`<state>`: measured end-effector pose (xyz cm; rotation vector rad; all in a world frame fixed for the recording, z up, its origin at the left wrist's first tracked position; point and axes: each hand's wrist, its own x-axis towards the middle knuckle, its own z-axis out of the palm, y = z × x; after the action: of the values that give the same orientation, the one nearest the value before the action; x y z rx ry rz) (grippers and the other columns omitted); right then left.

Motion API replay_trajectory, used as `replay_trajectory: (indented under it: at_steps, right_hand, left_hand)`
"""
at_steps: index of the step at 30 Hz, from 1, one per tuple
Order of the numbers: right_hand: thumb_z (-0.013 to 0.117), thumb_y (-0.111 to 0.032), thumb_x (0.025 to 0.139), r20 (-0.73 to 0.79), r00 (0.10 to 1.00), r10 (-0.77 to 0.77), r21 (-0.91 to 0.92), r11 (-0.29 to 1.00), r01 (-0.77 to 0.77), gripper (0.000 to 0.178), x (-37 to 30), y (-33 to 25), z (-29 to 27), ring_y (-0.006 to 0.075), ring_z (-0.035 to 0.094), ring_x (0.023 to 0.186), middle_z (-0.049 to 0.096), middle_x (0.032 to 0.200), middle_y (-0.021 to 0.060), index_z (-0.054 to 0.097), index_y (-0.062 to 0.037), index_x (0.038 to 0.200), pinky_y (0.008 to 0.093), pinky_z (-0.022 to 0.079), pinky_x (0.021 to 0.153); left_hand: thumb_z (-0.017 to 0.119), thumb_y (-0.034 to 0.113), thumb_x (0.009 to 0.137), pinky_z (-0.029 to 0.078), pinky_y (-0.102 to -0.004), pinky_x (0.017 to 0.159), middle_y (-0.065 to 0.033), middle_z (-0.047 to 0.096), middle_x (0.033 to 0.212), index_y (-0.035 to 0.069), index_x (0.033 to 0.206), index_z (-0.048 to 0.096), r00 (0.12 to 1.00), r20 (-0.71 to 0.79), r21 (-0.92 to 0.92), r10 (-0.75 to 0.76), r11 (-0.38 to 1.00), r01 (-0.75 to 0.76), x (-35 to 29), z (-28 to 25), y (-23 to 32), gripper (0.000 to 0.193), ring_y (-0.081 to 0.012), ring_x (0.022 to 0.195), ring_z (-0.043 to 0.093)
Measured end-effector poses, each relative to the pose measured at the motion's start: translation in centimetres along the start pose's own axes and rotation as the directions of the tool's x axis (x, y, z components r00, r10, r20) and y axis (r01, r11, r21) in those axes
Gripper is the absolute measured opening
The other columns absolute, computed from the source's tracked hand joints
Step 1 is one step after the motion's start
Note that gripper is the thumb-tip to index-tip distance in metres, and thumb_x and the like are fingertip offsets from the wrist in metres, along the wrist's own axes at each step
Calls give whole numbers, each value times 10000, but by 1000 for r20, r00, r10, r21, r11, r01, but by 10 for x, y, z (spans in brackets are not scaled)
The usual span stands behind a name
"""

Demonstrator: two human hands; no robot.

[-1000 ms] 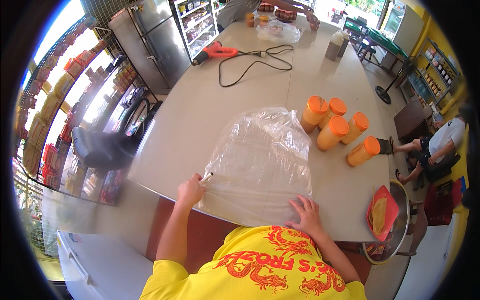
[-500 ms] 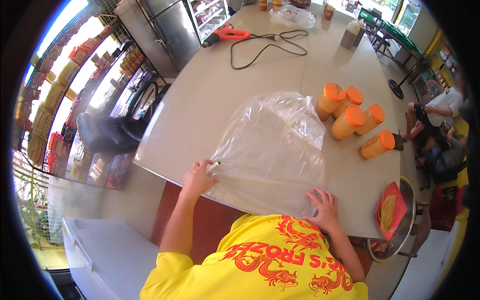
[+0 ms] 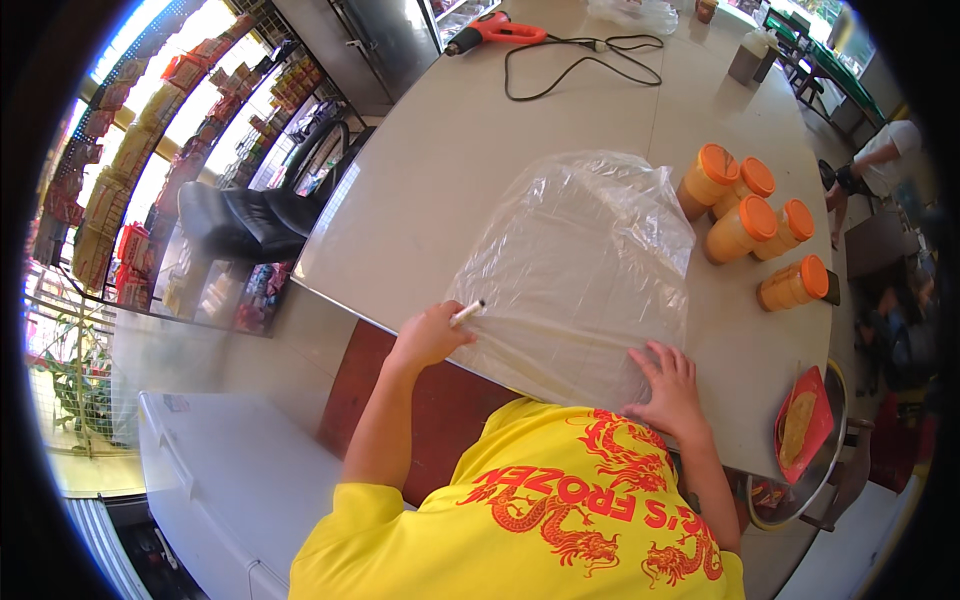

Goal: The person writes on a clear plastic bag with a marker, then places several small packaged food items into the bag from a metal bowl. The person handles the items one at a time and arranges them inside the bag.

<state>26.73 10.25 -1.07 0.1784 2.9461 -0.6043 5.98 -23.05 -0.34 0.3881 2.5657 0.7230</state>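
Observation:
A large clear plastic sheet or bag [image 3: 580, 270] lies flat on the pale table [image 3: 410, 190] in front of me, its far end crinkled. My left hand [image 3: 428, 335] is closed at the sheet's near left corner. From its fingers sticks a white marker [image 3: 467, 313] with a dark tip, pointing up and to the right. At the near right part of the sheet rests my right hand [image 3: 668, 390], open, fingers spread on the plastic and holding nothing.
Several orange-lidded jars [image 3: 740, 230] stand right of the sheet. A red heat gun [image 3: 500, 32] with a black cord [image 3: 585, 62] lies at the far side. A red tray [image 3: 822, 430] holding food is at the right edge. A black chair [image 3: 240, 225] stands left, a white freezer [image 3: 220, 480] near left.
The whole view has shifted, so the table things sit further right. My left hand has turned, and more of the marker shows. My right hand stays spread on the sheet.

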Motion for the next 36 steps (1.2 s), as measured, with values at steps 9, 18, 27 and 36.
replay_trajectory:
  at_steps: [9,18,27,36]
  right_hand:
    - [830,-316,625,-70,997,-18,19,1000,20,831,1,-12,-18,304,363,1279,409,1394,94,481,-172,1365,442,259,1103]
    - [591,-243,951,298,814,-498,941,8,-339,292,36,-84,-58,107,546,784,577,958,17,570,-32,1151,255,454,744]
    - [484,-292,1010,364,782,-506,931,195,-307,279,16,-99,-88,54,464,566,519,684,-20,588,-34,1030,210,382,553]
    - [568,-248,958,-84,934,-346,570,752,330,198,15,-108,-93,153,527,528,571,624,96,647,-67,968,284,422,529]
  left_hand:
    - [633,301,894,468,-378,785,-116,621,1038,80,1069,647,998,40,-366,-53,929,64,-8,-22,23,282,-233,889,604]
    - [319,456,1020,388,-351,901,-65,567,994,74,924,660,645,3,-478,764,567,-670,-39,-4,147,521,-207,1103,477]
    - [445,433,996,464,-255,545,-82,598,690,-20,772,641,824,29,-906,567,362,-217,-78,-8,161,542,-146,587,603]
    - [514,348,992,368,-247,487,-9,563,627,38,725,644,921,-273,-885,279,302,-354,-62,4,145,429,-85,523,481]
